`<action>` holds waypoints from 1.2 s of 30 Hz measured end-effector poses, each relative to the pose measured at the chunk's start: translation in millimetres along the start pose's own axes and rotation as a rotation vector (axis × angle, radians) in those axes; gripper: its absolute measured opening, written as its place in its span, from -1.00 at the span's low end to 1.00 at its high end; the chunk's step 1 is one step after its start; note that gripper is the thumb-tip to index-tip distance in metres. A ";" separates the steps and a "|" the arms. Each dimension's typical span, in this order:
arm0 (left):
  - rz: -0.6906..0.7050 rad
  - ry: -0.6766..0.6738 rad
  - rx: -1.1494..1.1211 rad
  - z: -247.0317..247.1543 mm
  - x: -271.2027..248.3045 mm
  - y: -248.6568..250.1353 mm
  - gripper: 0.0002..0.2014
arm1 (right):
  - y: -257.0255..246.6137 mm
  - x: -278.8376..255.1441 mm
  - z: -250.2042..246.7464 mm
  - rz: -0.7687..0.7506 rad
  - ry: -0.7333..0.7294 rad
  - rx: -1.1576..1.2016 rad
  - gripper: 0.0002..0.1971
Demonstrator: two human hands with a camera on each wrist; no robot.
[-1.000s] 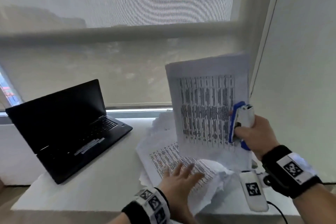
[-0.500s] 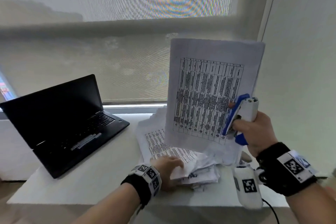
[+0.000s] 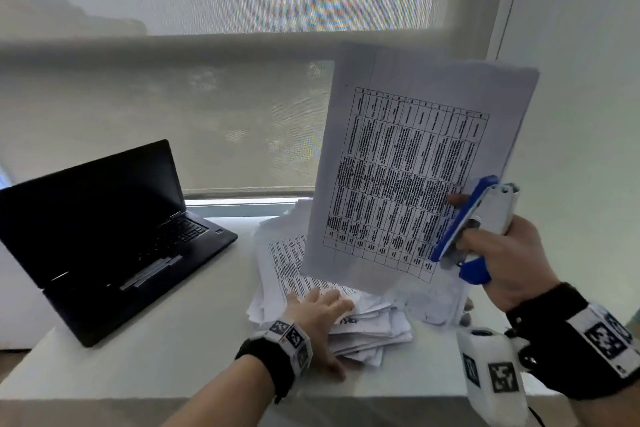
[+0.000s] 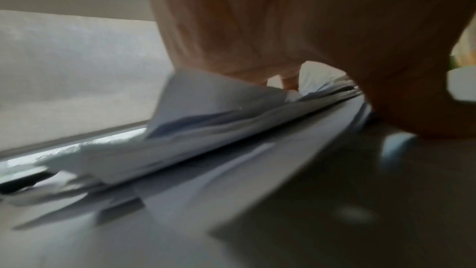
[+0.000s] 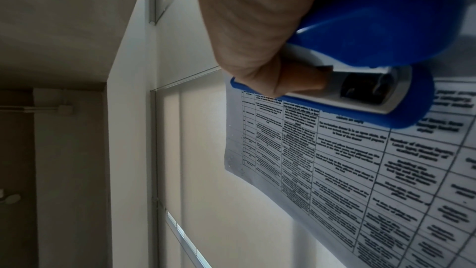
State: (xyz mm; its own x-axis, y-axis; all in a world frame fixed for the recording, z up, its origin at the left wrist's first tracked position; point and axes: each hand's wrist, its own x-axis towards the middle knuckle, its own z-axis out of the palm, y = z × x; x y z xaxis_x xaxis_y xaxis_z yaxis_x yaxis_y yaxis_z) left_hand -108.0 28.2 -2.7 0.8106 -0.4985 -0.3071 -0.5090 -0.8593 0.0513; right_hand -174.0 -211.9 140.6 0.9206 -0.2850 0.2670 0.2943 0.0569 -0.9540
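Observation:
My right hand (image 3: 509,260) grips a blue and white stapler (image 3: 464,222) together with a sheaf of printed table sheets (image 3: 398,166), held upright above the table's right side. In the right wrist view the thumb lies on the stapler (image 5: 360,34), whose base sits against the sheets (image 5: 360,170). A messy pile of printed papers (image 3: 367,326) lies on the white table (image 3: 173,340). My left hand (image 3: 318,312) rests on the pile's near left part with its fingers laid over the top sheet. In the left wrist view the palm hides most of the pile (image 4: 206,129).
An open black laptop (image 3: 104,225) with a dark screen stands on the left of the table. A window with a drawn mesh blind (image 3: 242,114) runs behind the table. A white wall (image 3: 571,114) closes the right side.
My right hand has raised the stapler and sheets higher, and they now tilt to the right. My left hand has drawn back from a spread reach to rest on the pile's near part.

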 end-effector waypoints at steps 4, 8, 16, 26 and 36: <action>-0.098 0.041 0.038 -2.4 3.5 -7.0 -0.29 | 1.5 -7.4 -2.9 -0.001 -0.017 -0.018 -0.58; -0.247 -0.014 0.032 -1.6 9.8 -15.7 -0.46 | 5.5 -14.0 -5.6 0.016 -0.041 -0.071 -0.53; -0.316 -0.065 -0.095 -12.2 11.9 -30.4 -0.19 | 19.3 -20.7 -22.6 0.063 -0.070 -0.301 -0.77; 0.039 0.719 -1.308 -86.9 -21.9 24.4 -0.72 | 46.7 -19.7 -21.5 0.037 -0.119 -0.401 -0.39; -0.063 0.944 -1.296 -59.8 -25.6 47.9 -0.81 | 60.7 -35.8 -34.6 -0.053 -0.134 -0.301 -0.46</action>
State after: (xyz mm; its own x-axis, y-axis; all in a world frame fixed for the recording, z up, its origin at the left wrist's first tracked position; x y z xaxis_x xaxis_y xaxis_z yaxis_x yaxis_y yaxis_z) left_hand -135.9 -7.0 64.5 0.9500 0.0723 0.3036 -0.2908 -0.1483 0.9452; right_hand -198.0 -231.3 68.4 0.9376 -0.1505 0.3135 0.2717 -0.2455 -0.9305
